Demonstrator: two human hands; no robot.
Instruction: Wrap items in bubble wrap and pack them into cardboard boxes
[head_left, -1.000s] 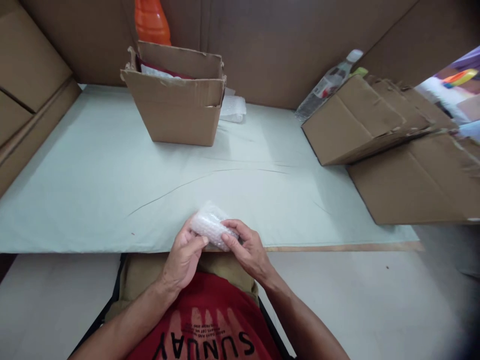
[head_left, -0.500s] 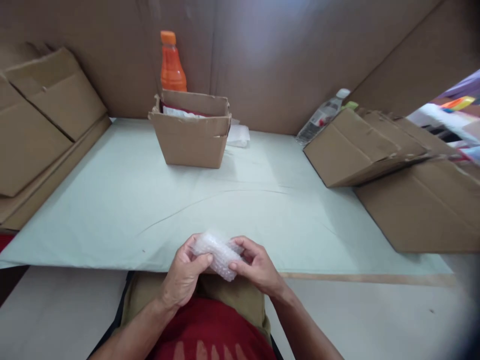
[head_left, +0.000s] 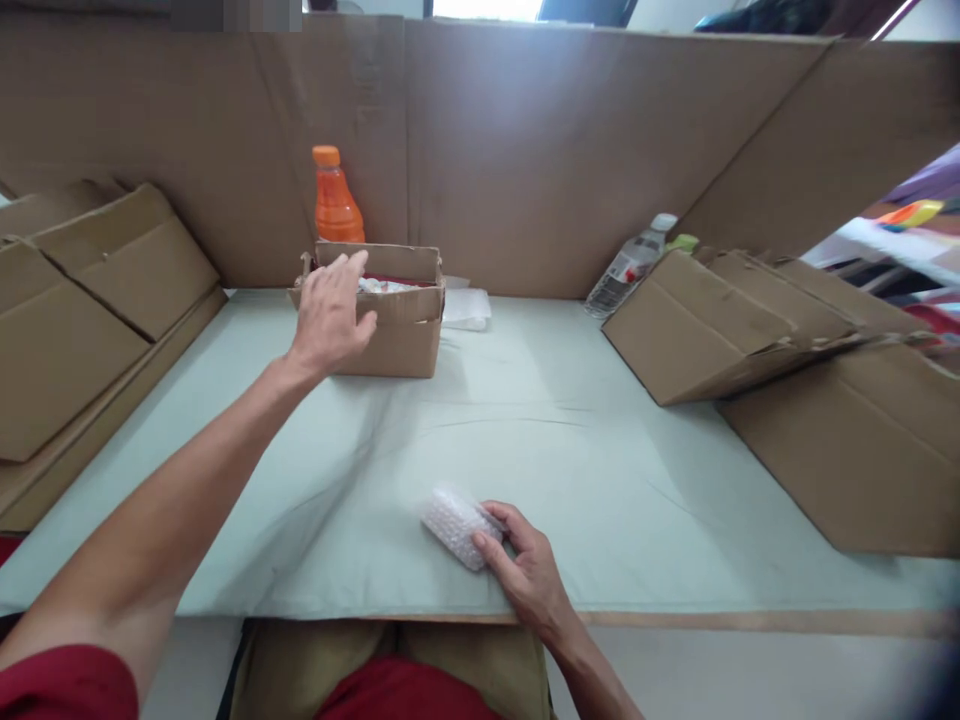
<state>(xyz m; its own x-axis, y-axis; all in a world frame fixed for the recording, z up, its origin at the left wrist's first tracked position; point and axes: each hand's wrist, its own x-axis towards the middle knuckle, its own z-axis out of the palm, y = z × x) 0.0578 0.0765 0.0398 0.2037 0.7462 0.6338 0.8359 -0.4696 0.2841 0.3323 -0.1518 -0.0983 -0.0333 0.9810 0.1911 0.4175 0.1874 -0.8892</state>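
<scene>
Bubble-wrapped bundle (head_left: 456, 525): small, oblong, translucent white, bubble texture visible all over, contents not readable through the wrap. It lies on the pale green table cover (head_left: 585, 450) near the front edge, angled with one end toward the person. Right hand (head_left: 525, 565) rests on the table at the bundle's near-right end, thumb and fingertips closed on that end, pinning it to the surface. Left hand (head_left: 330, 312) is stretched out well away from the bundle, over the front-left corner of the small open cardboard box (head_left: 401, 335); fingers spread and loose, holding nothing, and whether the palm touches the box rim cannot be told. The box stands upright toward the back of the table, top flaps open; inside shows crumpled white wrapping and a strip of dark red, rest hidden by the front wall. Just behind the box stands an orange bottle (head_left: 334, 200) with an orange cap, upright against the cardboard back wall (head_left: 540, 150). A flat piece of white wrap (head_left: 466, 306) lies just right of the box. Clear plastic bottle (head_left: 628, 268) lies tilted at back right, partly behind a stack of flattened cartons (head_left: 757, 320) that leans along the right side. More flattened cartons (head_left: 82, 300) are stacked on the left edge.
</scene>
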